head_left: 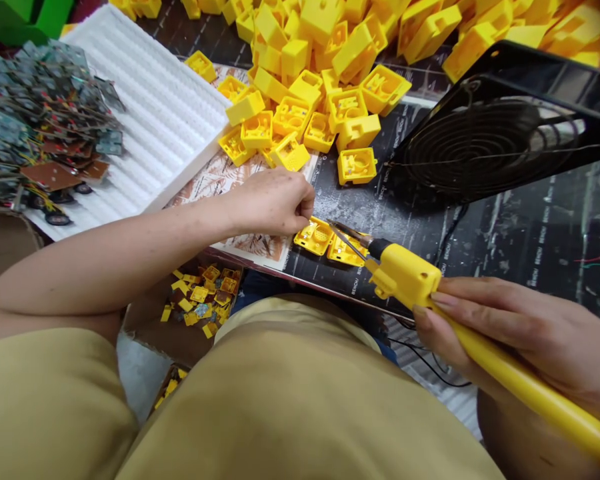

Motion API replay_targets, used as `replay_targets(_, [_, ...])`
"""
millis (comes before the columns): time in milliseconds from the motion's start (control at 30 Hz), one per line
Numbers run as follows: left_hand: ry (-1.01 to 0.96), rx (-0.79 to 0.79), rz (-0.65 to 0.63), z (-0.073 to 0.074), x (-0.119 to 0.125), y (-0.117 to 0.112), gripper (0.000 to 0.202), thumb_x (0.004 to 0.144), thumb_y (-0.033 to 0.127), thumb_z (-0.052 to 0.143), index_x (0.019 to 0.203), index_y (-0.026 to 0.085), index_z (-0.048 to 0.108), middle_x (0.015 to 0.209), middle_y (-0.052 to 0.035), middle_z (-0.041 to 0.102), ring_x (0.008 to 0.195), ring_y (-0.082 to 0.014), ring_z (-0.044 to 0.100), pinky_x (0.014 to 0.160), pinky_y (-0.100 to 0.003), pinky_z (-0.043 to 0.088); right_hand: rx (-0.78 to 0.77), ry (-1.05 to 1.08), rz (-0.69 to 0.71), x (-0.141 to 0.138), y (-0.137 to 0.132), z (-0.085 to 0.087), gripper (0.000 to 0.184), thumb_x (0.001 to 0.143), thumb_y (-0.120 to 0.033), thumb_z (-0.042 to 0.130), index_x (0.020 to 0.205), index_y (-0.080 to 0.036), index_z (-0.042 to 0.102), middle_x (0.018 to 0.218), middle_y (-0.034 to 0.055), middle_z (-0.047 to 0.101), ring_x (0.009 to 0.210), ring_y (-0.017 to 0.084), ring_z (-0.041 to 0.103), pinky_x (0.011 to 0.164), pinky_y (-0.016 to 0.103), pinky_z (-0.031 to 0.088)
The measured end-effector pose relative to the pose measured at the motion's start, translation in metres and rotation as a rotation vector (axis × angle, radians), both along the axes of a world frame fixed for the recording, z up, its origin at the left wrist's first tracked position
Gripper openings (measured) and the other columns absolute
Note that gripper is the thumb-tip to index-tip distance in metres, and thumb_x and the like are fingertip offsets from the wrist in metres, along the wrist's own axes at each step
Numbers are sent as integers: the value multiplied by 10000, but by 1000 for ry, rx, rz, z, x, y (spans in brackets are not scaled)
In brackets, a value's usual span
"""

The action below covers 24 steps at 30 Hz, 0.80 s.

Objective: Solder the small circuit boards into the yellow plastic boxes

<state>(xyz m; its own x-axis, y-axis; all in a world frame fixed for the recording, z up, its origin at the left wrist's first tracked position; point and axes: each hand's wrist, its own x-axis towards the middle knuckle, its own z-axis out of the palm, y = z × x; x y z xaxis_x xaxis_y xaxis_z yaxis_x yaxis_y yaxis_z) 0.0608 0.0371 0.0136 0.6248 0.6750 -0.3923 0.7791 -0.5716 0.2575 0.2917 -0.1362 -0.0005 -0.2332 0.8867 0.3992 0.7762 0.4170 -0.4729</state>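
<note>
My right hand (525,333) is wrapped round the yellow handle of a soldering iron (410,273). Its dark metal tip reaches left over two small open yellow plastic cases lying side by side at the table's near edge. My left hand (280,200) is curled closed at the upper left corner of the left case (314,235); what its fingertips pinch, if anything, is hidden. The iron's tip crosses above the right case (347,248) and partly covers it. Small metal parts and a round grille show inside the left case.
A heap of yellow cases (300,60) fills the back. A black fan (480,147) stands at right. At left, wired circuit boards (50,120) are piled on a white foam sheet (155,100). Below the edge, a cardboard box (150,327) holds yellow pieces.
</note>
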Motion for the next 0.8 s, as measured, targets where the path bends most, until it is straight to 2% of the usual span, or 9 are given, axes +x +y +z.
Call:
replay_targets(67, [-18, 4, -11, 0, -4, 0, 167, 777, 211, 636, 888, 189, 758, 779, -18, 710, 769, -180, 661, 727, -278, 441, -5, -4, 44, 1, 0, -1, 139, 973, -313, 564, 877, -248, 641, 795, 28, 707, 707, 113, 685, 640, 242, 571])
replay_targets(167, [-151, 31, -83, -1, -16, -3, 192, 815, 215, 620, 961, 205, 746, 939, -33, 720, 872, -186, 659, 796, -289, 454, -7, -39, 125, 3, 0, 0, 139, 975, -259, 567, 869, -214, 645, 794, 40, 708, 763, 112, 701, 709, 230, 590])
replay_targets(267, [-292, 63, -190, -6, -30, -8, 147, 857, 238, 610, 920, 212, 740, 1068, -41, 702, 949, -186, 639, 882, -311, 450, 30, -71, 170, 0, 2, 4, 181, 982, -269, 566, 834, -197, 642, 760, 34, 702, 747, 98, 699, 710, 204, 594])
replay_targets(333, [-319, 99, -220, -12, -36, -12, 133, 867, 247, 615, 900, 198, 734, 1098, -58, 693, 973, -203, 628, 910, -338, 444, 52, -89, 204, -4, 4, 8, 180, 975, -258, 581, 819, -190, 637, 755, 29, 702, 738, 89, 697, 704, 186, 593])
replay_targets(433, [-327, 130, -229, -20, -38, -16, 128, 879, 221, 605, 897, 173, 722, 1102, -85, 694, 1008, -225, 620, 925, -364, 440, 81, -68, 265, -12, 10, 12, 68, 913, -172, 663, 857, -167, 625, 813, 38, 717, 770, 90, 699, 717, 187, 596])
replay_targets(567, [-333, 141, -242, -24, -34, -16, 105, 870, 189, 615, 838, 164, 713, 1043, -78, 709, 977, -212, 621, 923, -358, 435, 163, -28, 338, -17, 18, 10, 242, 760, -67, 794, 930, -120, 629, 812, 50, 715, 768, 112, 697, 696, 208, 601])
replay_targets(733, [-322, 176, -236, -25, -32, -15, 107, 850, 172, 623, 804, 162, 719, 1005, -69, 718, 961, -213, 618, 909, -357, 433, 243, -56, 376, -14, 21, 9, 136, 829, -135, 747, 909, -165, 642, 805, 28, 724, 744, 119, 704, 668, 207, 606])
replay_targets(800, [-308, 179, -234, -24, -31, -15, 117, 851, 175, 623, 798, 162, 726, 1006, -73, 722, 962, -219, 616, 903, -361, 433, 210, -52, 358, -12, 19, 12, 152, 829, -149, 749, 932, -186, 644, 816, 13, 726, 758, 128, 706, 668, 228, 613])
